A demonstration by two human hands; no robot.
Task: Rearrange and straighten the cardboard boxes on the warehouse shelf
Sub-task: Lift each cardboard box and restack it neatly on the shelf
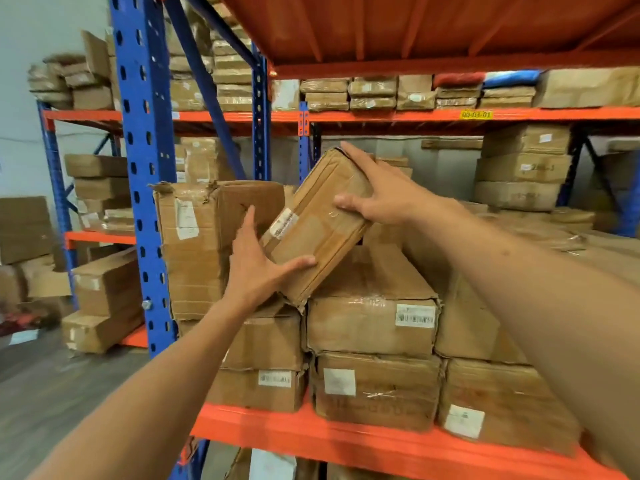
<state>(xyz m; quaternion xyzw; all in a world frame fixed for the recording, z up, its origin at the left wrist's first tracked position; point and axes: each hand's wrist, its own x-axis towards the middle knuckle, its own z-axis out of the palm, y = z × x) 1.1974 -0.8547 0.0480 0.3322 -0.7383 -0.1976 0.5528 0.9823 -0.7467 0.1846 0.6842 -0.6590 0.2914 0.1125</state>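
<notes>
A small worn cardboard box [318, 223] with a white label hangs tilted above the stacked boxes on the orange shelf [346, 441]. My left hand [258, 268] grips its lower left end, thumb across the front. My right hand [377, 192] clasps its upper right end, fingers over the top edge. Its lower corner touches the top of a taped box [370, 323] with a barcode label. A taller torn box [194, 251] stands just left of the held one.
A blue upright post [149, 168] borders the shelf on the left. More cardboard boxes [374, 389] fill the shelf's lower layer and the right side [505, 403]. An orange deck [415, 26] hangs overhead. Loose boxes [104, 299] lie on the floor at left.
</notes>
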